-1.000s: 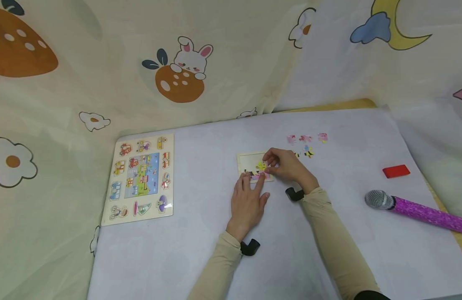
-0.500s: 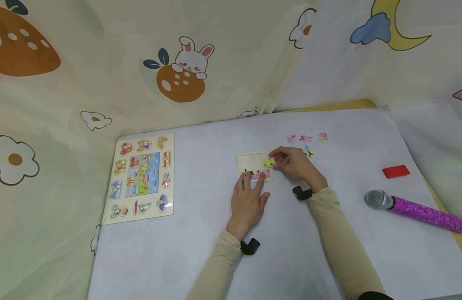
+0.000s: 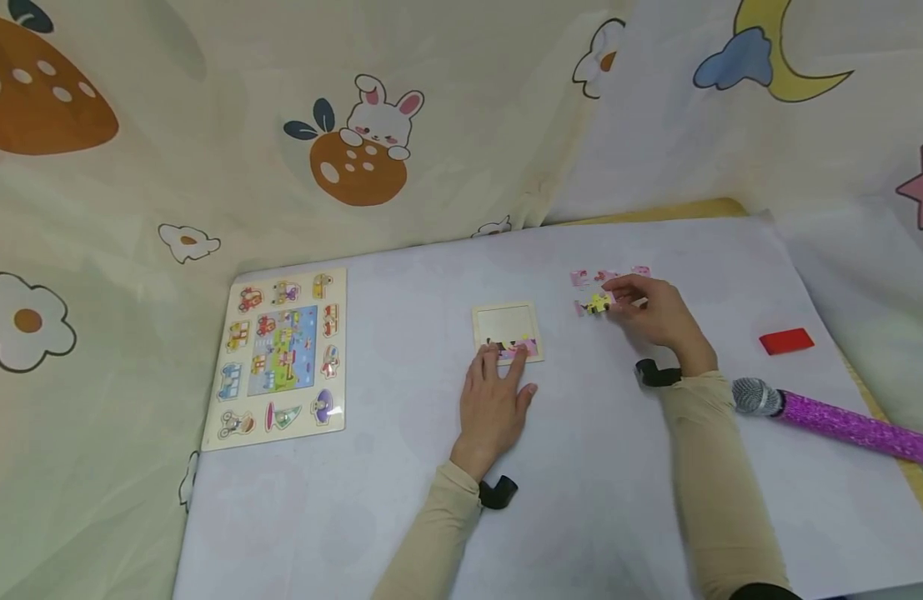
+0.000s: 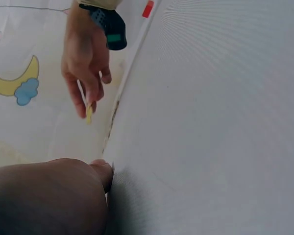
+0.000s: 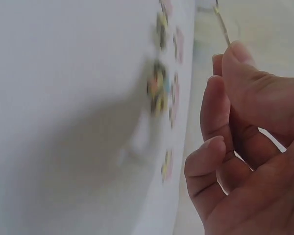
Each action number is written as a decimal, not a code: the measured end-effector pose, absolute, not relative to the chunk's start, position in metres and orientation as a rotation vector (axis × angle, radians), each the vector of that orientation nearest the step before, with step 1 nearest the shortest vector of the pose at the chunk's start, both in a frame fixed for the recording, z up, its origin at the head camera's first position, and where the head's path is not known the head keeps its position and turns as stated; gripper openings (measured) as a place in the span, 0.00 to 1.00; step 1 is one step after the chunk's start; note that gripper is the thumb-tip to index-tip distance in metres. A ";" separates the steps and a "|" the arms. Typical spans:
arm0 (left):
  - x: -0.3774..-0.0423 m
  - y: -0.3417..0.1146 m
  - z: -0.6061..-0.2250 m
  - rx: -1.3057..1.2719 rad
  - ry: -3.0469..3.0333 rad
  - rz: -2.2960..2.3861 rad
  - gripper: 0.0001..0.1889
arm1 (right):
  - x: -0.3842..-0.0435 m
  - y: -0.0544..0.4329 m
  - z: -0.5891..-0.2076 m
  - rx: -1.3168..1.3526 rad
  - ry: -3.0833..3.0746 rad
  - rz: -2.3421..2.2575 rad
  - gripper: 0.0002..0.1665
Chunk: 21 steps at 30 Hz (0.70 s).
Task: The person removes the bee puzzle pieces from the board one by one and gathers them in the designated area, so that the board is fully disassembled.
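The right hand (image 3: 659, 315) has moved from the right edge of the puzzle tray (image 3: 504, 319) to a spot nearer the table's (image 3: 341, 517) far edge. Half a second ago it held a yellow jigsaw piece (image 4: 88, 115) over the tray's right side; it now pinches that piece between thumb and fingers, beside the loose pieces. The left hand (image 3: 494, 412) has stayed put, fingers extended and relaxed across the tray's near edge.

Three pink jigsaw pieces (image 3: 579, 277) lie in a row toward the table's far edge. More pieces lie just nearer, blurred or partly covered by the right hand, so their full count cannot be told. Inside the tray, assembled pieces line the near edge; the left fingers hide how many.

One peg puzzle board (image 3: 341, 346) lies at the table's left edge, with ten vehicle pieces around a central picture. Near the right edge are one red block (image 3: 787, 341) and one purple microphone (image 3: 844, 423).
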<state>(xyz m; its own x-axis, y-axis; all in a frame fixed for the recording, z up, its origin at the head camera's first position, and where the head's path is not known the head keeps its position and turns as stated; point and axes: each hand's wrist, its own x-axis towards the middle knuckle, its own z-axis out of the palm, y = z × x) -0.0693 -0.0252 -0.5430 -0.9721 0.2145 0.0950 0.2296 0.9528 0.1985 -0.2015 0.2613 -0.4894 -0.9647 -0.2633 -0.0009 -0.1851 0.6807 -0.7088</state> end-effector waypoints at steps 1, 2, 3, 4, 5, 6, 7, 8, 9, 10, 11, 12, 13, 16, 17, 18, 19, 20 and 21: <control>-0.069 -0.025 -0.543 -0.348 -3.027 -0.321 0.31 | -0.201 0.266 -0.488 -0.339 2.787 -1.141 0.19; -0.069 -0.025 -0.543 -0.349 -3.026 -0.324 0.31 | -0.202 0.270 -0.487 -0.313 2.789 -1.123 0.20; -0.069 -0.025 -0.543 -0.351 -3.022 -0.327 0.31 | -0.202 0.274 -0.487 -0.279 2.785 -1.108 0.20; -0.069 -0.025 -0.543 -0.353 -3.019 -0.328 0.31 | -0.202 0.278 -0.486 -0.245 2.778 -1.092 0.20; -0.069 -0.025 -0.543 -0.353 -3.023 -0.327 0.31 | -0.202 0.282 -0.486 -0.216 2.771 -1.080 0.21; -0.069 -0.025 -0.543 -0.356 -3.022 -0.331 0.31 | -0.202 0.285 -0.485 -0.188 2.763 -1.070 0.22; -0.069 -0.025 -0.543 -0.354 -3.026 -0.329 0.31 | -0.203 0.288 -0.485 -0.161 2.753 -1.063 0.22; -0.069 -0.025 -0.543 -0.352 -3.031 -0.329 0.31 | -0.203 0.290 -0.486 -0.139 2.743 -1.059 0.23; -0.069 -0.025 -0.544 -0.352 -3.034 -0.328 0.31 | -0.203 0.292 -0.486 -0.111 2.731 -1.055 0.23; -0.070 -0.025 -0.544 -0.349 -3.040 -0.323 0.31 | -0.203 0.294 -0.487 -0.089 2.721 -1.056 0.24; -0.070 -0.025 -0.544 -0.349 -3.039 -0.325 0.31 | -0.203 0.296 -0.488 -0.064 2.712 -1.055 0.24; -0.070 -0.025 -0.544 -0.347 -3.046 -0.323 0.31 | -0.203 0.297 -0.488 -0.039 2.702 -1.052 0.24; -0.070 -0.025 -0.544 -0.344 -3.053 -0.320 0.31 | -0.203 0.298 -0.489 -0.021 2.695 -1.052 0.25; -0.070 -0.025 -0.544 -0.338 -3.064 -0.322 0.31 | -0.203 0.301 -0.491 0.009 2.686 -1.047 0.25; -0.069 -0.025 -0.544 -0.336 -3.067 -0.323 0.32 | -0.203 0.301 -0.491 0.015 2.685 -1.044 0.25; -0.069 -0.025 -0.544 -0.333 -3.075 -0.320 0.32 | -0.203 0.302 -0.492 0.016 2.686 -1.041 0.25; -0.069 -0.024 -0.544 -0.333 -3.073 -0.321 0.32 | -0.203 0.303 -0.492 0.013 2.688 -1.040 0.25; -0.069 -0.024 -0.544 -0.333 -3.071 -0.322 0.32 | -0.204 0.304 -0.493 0.016 2.690 -1.036 0.25; -0.069 -0.025 -0.544 -0.332 -3.069 -0.320 0.31 | -0.204 0.304 -0.493 0.018 2.694 -1.030 0.25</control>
